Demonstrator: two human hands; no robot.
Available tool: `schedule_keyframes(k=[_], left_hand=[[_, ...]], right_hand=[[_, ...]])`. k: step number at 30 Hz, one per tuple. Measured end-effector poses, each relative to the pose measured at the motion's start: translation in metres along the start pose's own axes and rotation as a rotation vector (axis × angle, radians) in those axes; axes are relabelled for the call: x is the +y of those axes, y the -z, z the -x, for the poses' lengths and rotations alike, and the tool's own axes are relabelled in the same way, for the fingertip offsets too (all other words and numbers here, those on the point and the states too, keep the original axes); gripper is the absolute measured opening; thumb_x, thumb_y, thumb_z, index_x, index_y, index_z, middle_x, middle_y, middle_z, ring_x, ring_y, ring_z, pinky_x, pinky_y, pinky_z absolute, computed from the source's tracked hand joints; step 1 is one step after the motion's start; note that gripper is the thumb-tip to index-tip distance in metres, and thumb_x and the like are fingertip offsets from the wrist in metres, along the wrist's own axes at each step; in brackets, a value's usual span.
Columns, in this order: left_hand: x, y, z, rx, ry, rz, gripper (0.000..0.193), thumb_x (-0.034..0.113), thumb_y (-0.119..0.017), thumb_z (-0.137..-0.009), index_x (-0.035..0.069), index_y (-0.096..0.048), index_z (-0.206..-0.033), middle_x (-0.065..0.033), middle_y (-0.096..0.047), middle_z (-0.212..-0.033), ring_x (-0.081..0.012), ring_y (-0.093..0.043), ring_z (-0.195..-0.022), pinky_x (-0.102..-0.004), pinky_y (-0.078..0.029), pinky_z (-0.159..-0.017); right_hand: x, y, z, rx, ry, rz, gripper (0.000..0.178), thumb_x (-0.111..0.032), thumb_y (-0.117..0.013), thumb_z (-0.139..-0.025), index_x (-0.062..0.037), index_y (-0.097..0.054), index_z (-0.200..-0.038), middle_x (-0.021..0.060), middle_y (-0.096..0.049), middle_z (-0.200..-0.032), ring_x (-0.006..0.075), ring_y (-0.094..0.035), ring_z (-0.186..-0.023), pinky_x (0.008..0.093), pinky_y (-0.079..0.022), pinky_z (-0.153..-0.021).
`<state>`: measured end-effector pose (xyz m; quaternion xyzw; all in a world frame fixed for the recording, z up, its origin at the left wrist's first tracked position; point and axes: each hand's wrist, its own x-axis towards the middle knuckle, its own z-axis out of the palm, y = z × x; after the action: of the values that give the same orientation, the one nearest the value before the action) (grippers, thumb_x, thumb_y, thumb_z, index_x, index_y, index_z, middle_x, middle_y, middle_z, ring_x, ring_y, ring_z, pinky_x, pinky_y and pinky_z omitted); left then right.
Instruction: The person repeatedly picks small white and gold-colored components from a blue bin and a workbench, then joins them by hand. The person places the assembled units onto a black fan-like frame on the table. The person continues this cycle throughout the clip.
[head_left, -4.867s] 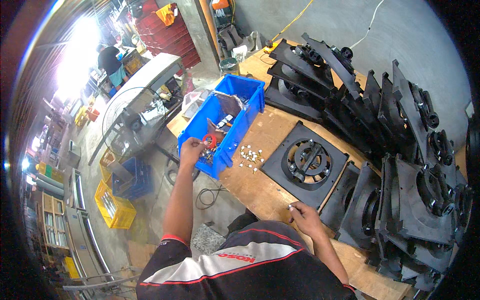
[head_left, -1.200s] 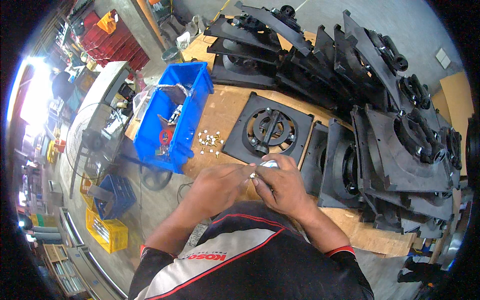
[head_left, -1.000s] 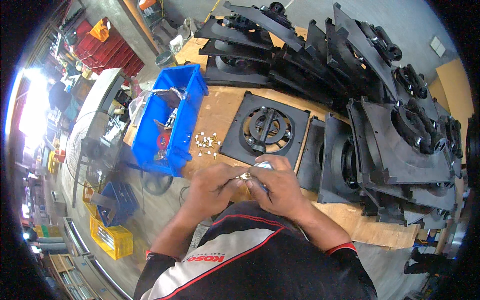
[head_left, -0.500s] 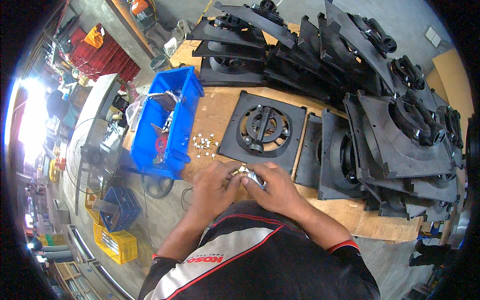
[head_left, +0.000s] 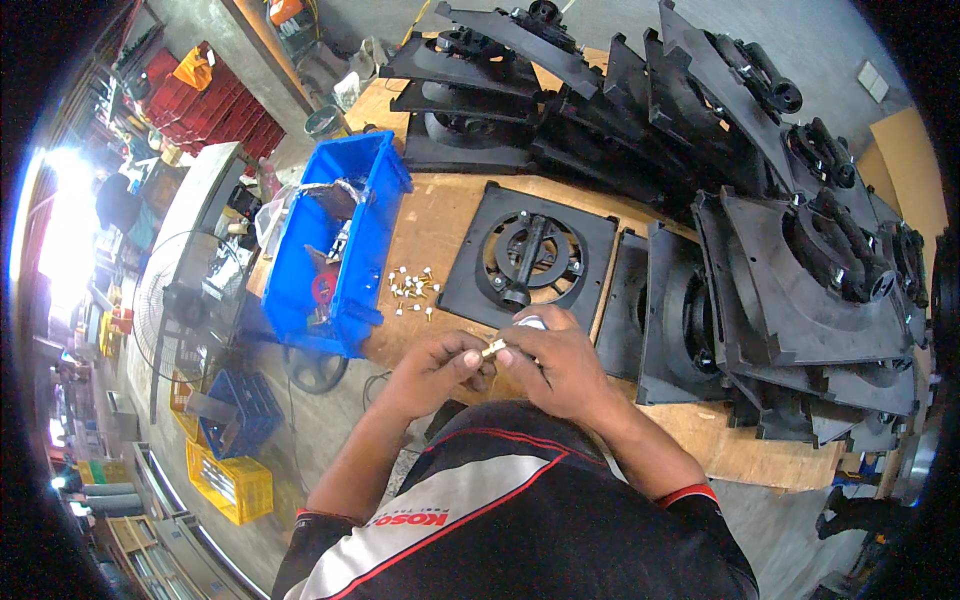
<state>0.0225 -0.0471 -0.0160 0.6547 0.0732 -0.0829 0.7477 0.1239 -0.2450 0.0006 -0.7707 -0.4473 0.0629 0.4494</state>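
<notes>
Between my fingertips is a small brass fitting (head_left: 493, 348), just in front of my body. My left hand (head_left: 428, 375) pinches one end of it, and my right hand (head_left: 563, 368) grips the other. A small white and silver object (head_left: 533, 322) is tucked in the right hand's curled fingers, mostly hidden, so its kind is unclear. Just beyond the hands, a black square plate (head_left: 470, 290) lies flat on the bench, with a round ring and a tube (head_left: 527, 262) across it. Several small brass pieces with white ends (head_left: 412, 286) lie scattered left of the plate.
A blue plastic bin (head_left: 372, 240) with loose parts stands on the left of the wooden bench (head_left: 425, 215). Stacks of similar black plates (head_left: 780, 290) lean along the right and far side. A fan (head_left: 185, 300) and crates (head_left: 240, 415) are on the left, beyond the bench.
My hands have turned and opened out slightly, so the brass fitting shows more. The white and silver object has shifted up and away from my body with my right hand.
</notes>
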Motion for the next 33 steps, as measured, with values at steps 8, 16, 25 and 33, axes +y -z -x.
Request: schedule_keyframes(k=[8, 16, 25, 33], left_hand=[[-0.003, 0.004, 0.002, -0.195, 0.026, 0.239, 0.028, 0.025, -0.057, -0.102, -0.001, -0.066, -0.106, -0.0066, -0.068, -0.089, -0.0143, -0.065, -0.077, -0.0296, -0.054, -0.072], [-0.006, 0.008, 0.002, -0.229, -0.015, 0.154, 0.025, 0.023, -0.064, -0.098, -0.001, -0.066, -0.107, -0.0062, -0.068, -0.089, -0.013, -0.064, -0.078, -0.0276, -0.053, -0.07], [-0.03, -0.009, -0.005, -0.008, -0.176, 0.296, 0.026, 0.023, -0.064, -0.098, 0.0, -0.067, -0.108, -0.007, -0.069, -0.091, -0.0128, -0.063, -0.077, -0.0278, -0.051, -0.069], [-0.03, -0.014, -0.008, 0.19, -0.156, 0.212, 0.018, 0.014, -0.066, -0.096, -0.001, -0.068, -0.105, -0.0058, -0.069, -0.087, -0.0119, -0.062, -0.074, -0.028, -0.051, -0.069]], right_hand=[[0.0, 0.007, 0.0, -0.066, 0.115, 0.035, 0.025, -0.03, -0.063, -0.093, -0.0111, -0.07, -0.108, 0.0183, -0.067, -0.108, 0.0388, -0.057, -0.111, 0.0516, -0.043, -0.097], [-0.006, 0.011, 0.001, -0.067, 0.14, 0.054, 0.03, -0.035, -0.063, -0.092, -0.0122, -0.07, -0.11, 0.015, -0.069, -0.105, 0.0373, -0.058, -0.111, 0.0511, -0.042, -0.097], [-0.013, 0.0, 0.004, 0.038, 0.044, 0.121, 0.035, -0.031, -0.066, -0.089, -0.0066, -0.067, -0.114, 0.0161, -0.066, -0.093, 0.0343, -0.061, -0.092, 0.0457, -0.044, -0.085], [-0.009, -0.002, 0.01, -0.014, -0.095, 0.004, 0.038, -0.026, -0.064, -0.089, -0.0023, -0.063, -0.12, 0.0142, -0.064, -0.084, 0.0334, -0.061, -0.08, 0.0434, -0.044, -0.079]])
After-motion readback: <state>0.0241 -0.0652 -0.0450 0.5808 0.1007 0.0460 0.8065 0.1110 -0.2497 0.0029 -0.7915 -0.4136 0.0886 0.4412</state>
